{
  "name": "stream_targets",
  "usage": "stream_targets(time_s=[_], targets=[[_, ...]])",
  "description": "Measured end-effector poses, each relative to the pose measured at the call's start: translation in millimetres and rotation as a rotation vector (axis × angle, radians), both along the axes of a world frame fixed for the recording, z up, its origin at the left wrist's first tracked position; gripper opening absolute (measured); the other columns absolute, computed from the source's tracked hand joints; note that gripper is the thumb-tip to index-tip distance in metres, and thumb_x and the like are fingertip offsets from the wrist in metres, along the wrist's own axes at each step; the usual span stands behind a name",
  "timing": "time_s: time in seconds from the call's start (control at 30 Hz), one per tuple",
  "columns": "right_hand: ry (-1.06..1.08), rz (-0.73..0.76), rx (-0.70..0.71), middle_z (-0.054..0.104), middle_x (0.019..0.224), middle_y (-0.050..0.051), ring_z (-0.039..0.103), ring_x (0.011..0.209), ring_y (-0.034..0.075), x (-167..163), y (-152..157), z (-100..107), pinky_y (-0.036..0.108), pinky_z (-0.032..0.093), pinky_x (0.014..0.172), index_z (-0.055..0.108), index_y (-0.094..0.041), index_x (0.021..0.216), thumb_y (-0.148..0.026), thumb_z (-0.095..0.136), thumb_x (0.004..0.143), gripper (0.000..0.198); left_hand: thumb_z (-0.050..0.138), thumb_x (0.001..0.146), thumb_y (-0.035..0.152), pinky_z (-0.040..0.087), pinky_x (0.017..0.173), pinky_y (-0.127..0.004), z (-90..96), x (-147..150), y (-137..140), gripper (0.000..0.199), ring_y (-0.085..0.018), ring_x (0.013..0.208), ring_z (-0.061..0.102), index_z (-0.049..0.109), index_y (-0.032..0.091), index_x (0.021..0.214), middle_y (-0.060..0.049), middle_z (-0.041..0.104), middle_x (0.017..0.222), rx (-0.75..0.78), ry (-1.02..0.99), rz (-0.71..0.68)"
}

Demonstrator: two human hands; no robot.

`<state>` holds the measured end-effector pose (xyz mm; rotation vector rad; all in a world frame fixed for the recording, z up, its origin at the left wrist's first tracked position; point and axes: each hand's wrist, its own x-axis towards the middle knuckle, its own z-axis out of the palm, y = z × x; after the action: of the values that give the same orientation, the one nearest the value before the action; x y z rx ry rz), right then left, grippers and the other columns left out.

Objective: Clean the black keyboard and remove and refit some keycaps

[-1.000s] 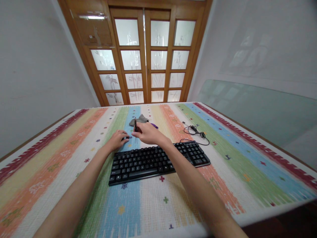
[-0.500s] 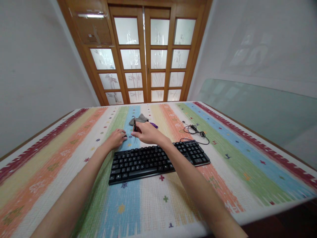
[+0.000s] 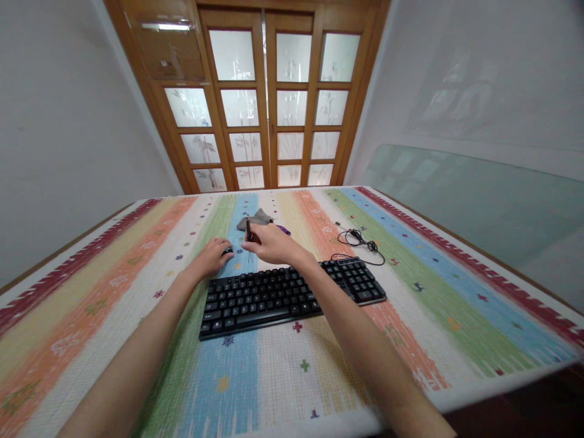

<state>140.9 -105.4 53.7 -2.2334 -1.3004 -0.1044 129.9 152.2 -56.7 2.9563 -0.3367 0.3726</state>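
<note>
My left hand (image 3: 213, 258) rests beyond the keyboard's left end, its fingers closed on a small black piece (image 3: 228, 250) that may be a keycap. Just right of it, my right hand (image 3: 274, 243) pinches a slim dark tool (image 3: 248, 226). Two thin wire prongs (image 3: 250, 258) point down below the fingers, so it looks like a keycap puller. Both hands are close together, with a small gap between them. The black keyboard (image 3: 264, 298) lies slightly slanted on the table, partly covered by my right forearm.
A grey cloth (image 3: 260, 218) and a purple item (image 3: 283, 230) lie behind my right hand. To the right, the keyboard's coiled black cable (image 3: 360, 240) sits on the striped tablecloth (image 3: 292, 389). Wooden glass doors (image 3: 269, 121) stand past the table's far edge.
My left hand has turned slightly and the small black piece at its fingertips shows a little differently. My right hand and the tool have hardly moved.
</note>
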Motion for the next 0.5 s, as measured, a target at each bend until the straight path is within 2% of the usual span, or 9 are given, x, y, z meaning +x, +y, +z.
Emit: stream_targets(time_s=[0.27,0.5], targets=[[-0.014,0.001,0.005,0.066,0.081,0.005,0.057,0.075,0.017,1,1,-2,0.027,0.031,0.064,0.063,-0.014,0.093,-0.026,0.061,0.09,0.013,0.054,0.084,0.031,0.044,0.098,-0.045,-1.4,-2,-1,0.023,-0.029,0.106,0.056,0.068,0.017,0.096,-0.012,0.066,0.107,-0.045,0.017,0.01],[-0.009,0.027,0.015,0.066,0.08,0.006,0.058,0.075,0.017,0,1,-2,0.027,0.032,0.064,0.064,-0.013,0.094,-0.03,0.064,0.089,0.018,0.05,0.087,0.035,0.04,0.103,-0.049,11.1,-18,-9,0.04,-0.031,0.116,0.052,0.059,0.015,0.12,-0.014,0.061,0.122,-0.134,-0.06,0.041]])
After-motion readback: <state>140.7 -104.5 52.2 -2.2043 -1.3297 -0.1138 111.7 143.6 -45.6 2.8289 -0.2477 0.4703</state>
